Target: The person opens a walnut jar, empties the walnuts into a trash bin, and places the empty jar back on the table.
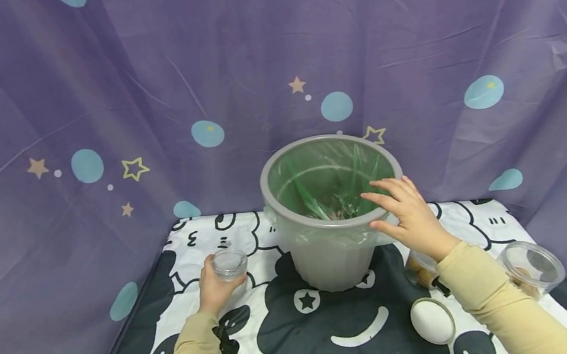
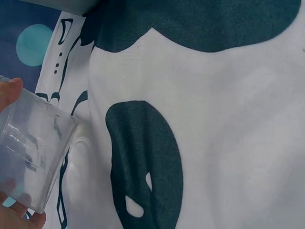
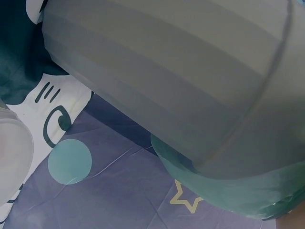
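My left hand point(image 1: 214, 289) grips a clear plastic jar point(image 1: 230, 266) above the left part of the patterned cloth. In the left wrist view, thumb and fingertips hold opposite sides of this see-through jar point(image 2: 35, 148), and nothing shows inside it. A grey trash bin point(image 1: 334, 263) stands at the centre, lined with a thin green bag point(image 1: 291, 173); some crumpled clear stuff lies deep inside. At the bin's right rim is my right hand point(image 1: 411, 217), fingers spread and reaching over the edge, holding nothing. The bin's wall point(image 3: 162, 81) fills much of the right wrist view.
Right of the bin stands a jar with light brown contents point(image 1: 421, 269), partly behind my right forearm. A larger clear jar point(image 1: 536, 263) sits farther right. In front lies a round white lid point(image 1: 433, 321) with a gold edge. A purple curtain point(image 1: 227, 77) hangs behind.
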Demonstrator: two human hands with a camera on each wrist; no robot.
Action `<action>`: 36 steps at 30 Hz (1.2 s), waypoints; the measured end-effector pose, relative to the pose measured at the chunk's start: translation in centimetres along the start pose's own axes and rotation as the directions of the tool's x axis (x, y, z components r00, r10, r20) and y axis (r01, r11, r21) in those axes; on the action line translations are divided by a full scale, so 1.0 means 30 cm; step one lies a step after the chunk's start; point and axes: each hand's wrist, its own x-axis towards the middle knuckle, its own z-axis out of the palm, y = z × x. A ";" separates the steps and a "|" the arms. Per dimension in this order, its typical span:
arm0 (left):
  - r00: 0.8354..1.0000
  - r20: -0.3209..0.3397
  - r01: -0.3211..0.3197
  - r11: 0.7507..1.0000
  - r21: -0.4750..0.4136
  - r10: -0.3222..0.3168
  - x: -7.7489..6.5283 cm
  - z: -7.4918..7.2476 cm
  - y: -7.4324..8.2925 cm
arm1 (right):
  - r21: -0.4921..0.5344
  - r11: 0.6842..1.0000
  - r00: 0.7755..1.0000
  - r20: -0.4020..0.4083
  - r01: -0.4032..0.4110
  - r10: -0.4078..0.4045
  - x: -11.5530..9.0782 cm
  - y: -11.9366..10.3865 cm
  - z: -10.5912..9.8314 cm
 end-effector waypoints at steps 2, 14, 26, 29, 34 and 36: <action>1.000 -0.010 0.004 1.000 0.020 -0.003 -0.001 -0.005 0.000 | -0.004 1.000 1.000 -0.006 0.004 -0.004 0.000 0.001 0.000; 0.998 0.018 0.063 0.997 0.033 -0.063 -0.039 -0.047 -0.008 | -0.006 1.000 1.000 0.003 0.002 -0.002 0.001 0.000 0.003; 0.995 0.042 0.095 0.995 0.022 -0.095 -0.049 -0.070 -0.038 | -0.003 1.000 1.000 -0.003 0.007 -0.007 0.001 0.000 0.003; 0.995 0.041 0.094 0.996 0.010 -0.094 -0.052 -0.068 -0.048 | -0.006 1.000 1.000 -0.002 0.005 -0.005 0.000 0.001 0.004; 0.995 0.041 0.092 0.996 -0.006 -0.092 -0.054 -0.066 -0.060 | -0.004 1.000 1.000 -0.001 0.002 -0.002 -0.002 0.001 0.003; 0.995 0.038 0.090 0.996 -0.011 -0.089 -0.055 -0.065 -0.064 | -0.002 1.000 1.000 0.000 0.000 0.000 -0.003 0.001 0.003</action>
